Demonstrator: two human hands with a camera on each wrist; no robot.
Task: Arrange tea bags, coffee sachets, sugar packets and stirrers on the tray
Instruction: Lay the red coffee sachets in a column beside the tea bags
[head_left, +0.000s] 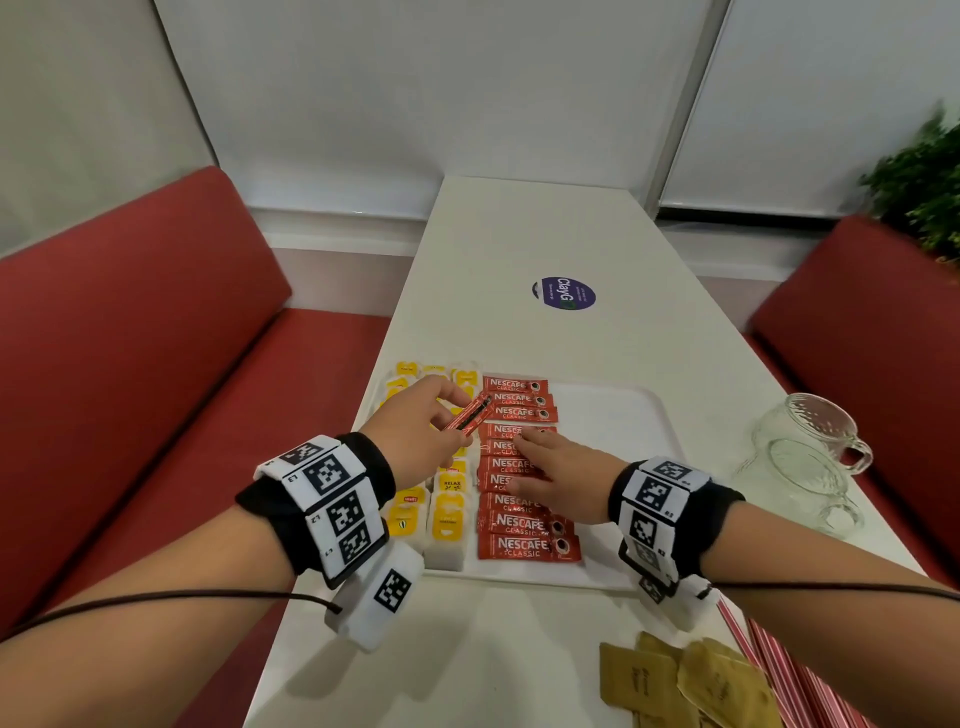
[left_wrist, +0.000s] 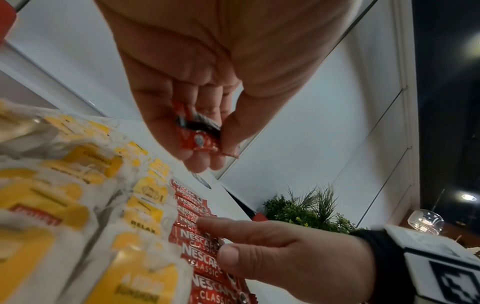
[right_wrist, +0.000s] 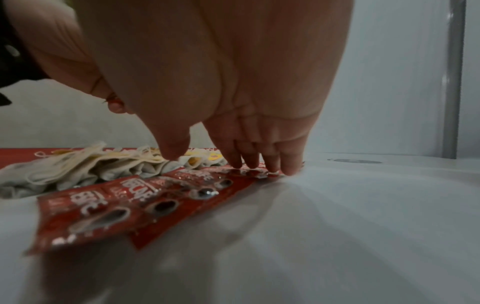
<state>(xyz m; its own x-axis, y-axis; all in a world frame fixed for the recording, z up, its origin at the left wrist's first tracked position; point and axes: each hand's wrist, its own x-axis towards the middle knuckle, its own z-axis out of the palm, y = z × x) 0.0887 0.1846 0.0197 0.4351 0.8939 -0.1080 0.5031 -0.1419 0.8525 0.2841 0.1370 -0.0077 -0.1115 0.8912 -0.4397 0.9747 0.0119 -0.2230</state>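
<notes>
A white tray (head_left: 618, 415) lies on the table, with yellow-tagged tea bags (head_left: 449, 512) in its left part and a column of red coffee sachets (head_left: 524, 525) beside them. My left hand (head_left: 415, 431) hovers over the tea bags and pinches one red coffee sachet (head_left: 470, 413) (left_wrist: 201, 135) between thumb and fingers. My right hand (head_left: 556, 473) lies flat with straight fingertips (right_wrist: 270, 164) pressing on the middle sachets (right_wrist: 145, 197) of the column. Brown sugar packets (head_left: 675, 680) and red-striped stirrers (head_left: 779, 670) lie on the table near its front right edge.
Two glass mugs (head_left: 810, 447) stand at the right of the tray. A purple round sticker (head_left: 563, 293) marks the table further back. Red bench seats (head_left: 130, 322) flank the table, and a green plant (head_left: 919, 176) stands at the far right.
</notes>
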